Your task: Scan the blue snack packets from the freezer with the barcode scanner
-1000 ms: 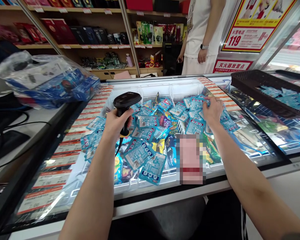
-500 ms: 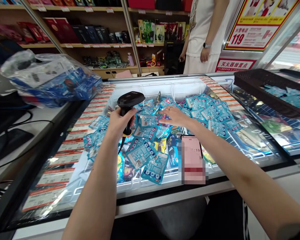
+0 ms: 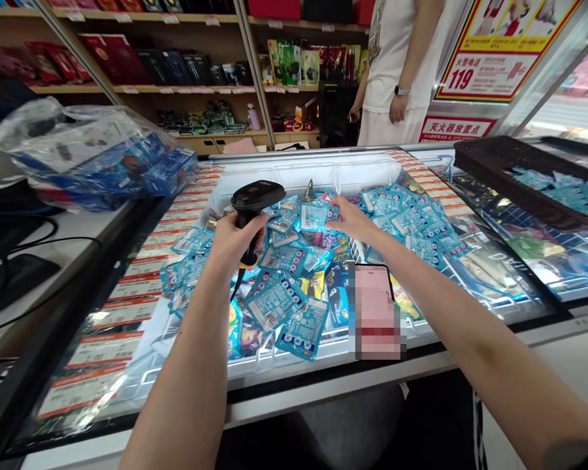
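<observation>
From the head view, the left hand [image 3: 228,247] is holding a black barcode scanner [image 3: 257,194] upright, its fingers wrapping round the grip. The scanner is presenting a broad, rounded dark head, a yellowish ring at the foot of the handle and a cable hanging below. The right hand [image 3: 351,219] is pinching a teal packet [image 3: 314,218] by its right edge, fingers nearly together. The packet is sitting just right of the scanner, above the scattered pile; it is appearing flat, rectangular and glossy, with a pale panel on its left part and red-and-blue marks near the gripped edge. Similar packets [image 3: 276,301] are lying overlapped across the glass-topped freezer [image 3: 318,390]. A partly pixelated phone [image 3: 374,310] is resting near its front edge.
</observation>
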Demonstrator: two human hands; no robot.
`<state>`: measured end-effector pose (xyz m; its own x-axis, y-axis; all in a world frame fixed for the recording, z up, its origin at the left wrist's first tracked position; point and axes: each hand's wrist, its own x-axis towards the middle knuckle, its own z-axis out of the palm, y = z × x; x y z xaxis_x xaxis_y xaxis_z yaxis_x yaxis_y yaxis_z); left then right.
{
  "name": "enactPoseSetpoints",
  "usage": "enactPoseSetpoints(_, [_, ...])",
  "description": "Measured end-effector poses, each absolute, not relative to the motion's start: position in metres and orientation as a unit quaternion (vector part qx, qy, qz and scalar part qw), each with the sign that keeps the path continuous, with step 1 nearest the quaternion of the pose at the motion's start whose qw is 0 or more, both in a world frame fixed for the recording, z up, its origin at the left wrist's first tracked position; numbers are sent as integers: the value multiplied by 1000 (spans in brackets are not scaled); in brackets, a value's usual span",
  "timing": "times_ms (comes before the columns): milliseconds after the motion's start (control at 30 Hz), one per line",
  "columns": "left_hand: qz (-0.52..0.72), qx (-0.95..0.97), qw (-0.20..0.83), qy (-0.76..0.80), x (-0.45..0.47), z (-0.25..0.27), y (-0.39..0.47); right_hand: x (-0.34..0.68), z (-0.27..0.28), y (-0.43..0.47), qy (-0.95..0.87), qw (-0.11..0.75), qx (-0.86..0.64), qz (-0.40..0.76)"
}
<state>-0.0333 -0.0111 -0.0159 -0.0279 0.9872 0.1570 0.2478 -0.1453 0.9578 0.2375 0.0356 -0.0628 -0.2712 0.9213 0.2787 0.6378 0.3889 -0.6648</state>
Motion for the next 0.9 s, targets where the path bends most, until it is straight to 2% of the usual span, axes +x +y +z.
enactPoseSetpoints(200, [432,627,427,488,-32,-13,-16,280,-76,25,-596,531,-513,316])
enactPoseSetpoints(300, [396,654,434,476,-30,-13,-19,294,-83,21,-545,582,-511,320])
enactPoseSetpoints(700, [289,718,420,474,-23,-9,-24,297,-91,27,-548,556,-551,293])
enactPoseSetpoints(900, [277,729,412,472,-21,-9,-24,296,-88,25,-536,542,-581,285])
